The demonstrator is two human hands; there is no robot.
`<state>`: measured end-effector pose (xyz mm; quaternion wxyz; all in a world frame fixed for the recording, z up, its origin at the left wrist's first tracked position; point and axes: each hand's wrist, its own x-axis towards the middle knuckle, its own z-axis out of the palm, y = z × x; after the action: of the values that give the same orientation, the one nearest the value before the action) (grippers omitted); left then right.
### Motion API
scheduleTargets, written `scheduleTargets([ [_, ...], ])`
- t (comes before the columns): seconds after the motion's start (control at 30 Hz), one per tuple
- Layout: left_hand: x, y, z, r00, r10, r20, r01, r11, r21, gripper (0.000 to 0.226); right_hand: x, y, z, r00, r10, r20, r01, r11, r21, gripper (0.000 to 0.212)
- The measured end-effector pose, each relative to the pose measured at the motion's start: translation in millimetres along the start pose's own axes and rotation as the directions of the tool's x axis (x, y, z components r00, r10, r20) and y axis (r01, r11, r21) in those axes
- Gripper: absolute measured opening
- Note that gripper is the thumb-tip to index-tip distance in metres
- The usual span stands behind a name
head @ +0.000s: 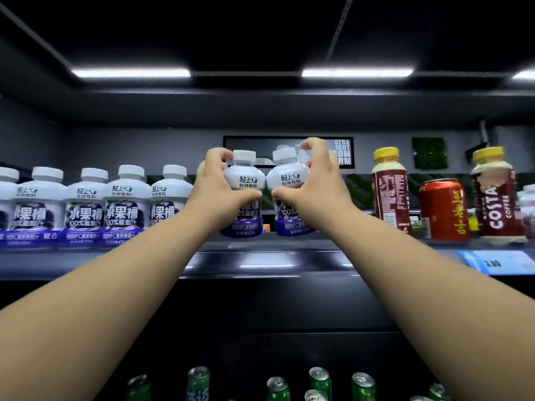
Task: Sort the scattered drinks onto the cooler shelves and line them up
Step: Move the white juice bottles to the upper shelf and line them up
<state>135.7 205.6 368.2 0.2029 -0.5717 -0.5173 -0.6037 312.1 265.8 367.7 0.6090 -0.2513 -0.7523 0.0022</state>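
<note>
The left hand (215, 180) grips a white-capped, purple-based plastic bottle (246, 180) and the right hand (315, 180) clasps a twin bottle (285, 178), shoulders touching, at the dark cooler shelf (260, 256). Wrists hide their lower labels, and whether the bases rest there is unclear. Green cans (278, 387) below are cut off

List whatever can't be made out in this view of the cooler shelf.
Head view:
Lower labels of the left bottle and right bottle: covered by the left hand and right hand gripping them.
Whether their bases touch the shelf: blurred.
Price tag: blurred, cut by the right edge.
Green cans: cut by the bottom edge.
Leftmost white bottle: cut by the left edge.
</note>
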Motion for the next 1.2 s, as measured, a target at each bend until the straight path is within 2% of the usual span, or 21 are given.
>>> scheduleTargets([
  [0.17,-2.6,-18.7,3.3,0.997,-0.068,0.026,0.065,0.994,0.090,0.073,-5.7,20.6,19.4,0.999,0.042,0.023,-0.041,0.997,-0.071,0.075],
  [0.3,-9.5,-19.2,1.6,0.998,-0.033,0.062,0.022,0.986,0.163,0.067,-6.0,23.8,22.1,0.998,0.051,0.028,-0.050,0.999,-0.022,0.079],
  [0.4,-19.5,-19.5,-3.1,0.998,0.028,0.054,-0.041,0.965,0.260,0.068,-8.4,24.8,19.1,0.987,0.115,0.111,-0.115,0.993,-0.005,0.092],
  [0.5,-29.7,-30.6,-15.2,0.981,0.195,0.007,-0.179,0.885,0.429,0.067,-17.7,27.1,20.3,0.960,0.145,0.238,-0.106,0.980,-0.167,0.095],
  [0.57,-34.0,-40.3,-22.0,0.953,0.304,0.003,-0.255,0.793,0.553,0.068,-21.8,25.1,22.3,0.960,0.129,0.250,-0.067,0.968,-0.240,0.088],
  [0.63,-34.3,-50.8,-25.3,0.931,0.365,0.013,-0.277,0.684,0.675,0.070,-20.5,17.6,24.4,0.958,0.122,0.260,-0.059,0.970,-0.236,0.082],
  [0.67,-34.1,-54.2,-27.1,0.938,0.348,0.008,-0.255,0.672,0.695,0.071,-19.3,12.4,27.0,0.954,0.122,0.274,-0.054,0.968,-0.244,0.082],
  [0.8,-32.5,-58.5,-30.9,0.979,0.203,-0.032,-0.126,0.715,0.688,0.086,-22.5,-4.5,45.4,0.948,0.108,0.300,-0.032,0.968,-0.247,0.095],
  [0.97,-33.4,-61.0,-29.6,0.972,0.233,0.020,-0.173,0.662,0.729,0.097,-34.2,-4.1,54.6,0.950,0.091,0.299,-0.016,0.969,-0.246,0.123],
  [1.2,-32.6,-65.6,-28.2,0.954,0.291,0.074,-0.251,0.636,0.729,0.094,-35.3,-5.5,56.0,0.961,0.130,0.244,-0.049,0.948,-0.314,0.125],
])
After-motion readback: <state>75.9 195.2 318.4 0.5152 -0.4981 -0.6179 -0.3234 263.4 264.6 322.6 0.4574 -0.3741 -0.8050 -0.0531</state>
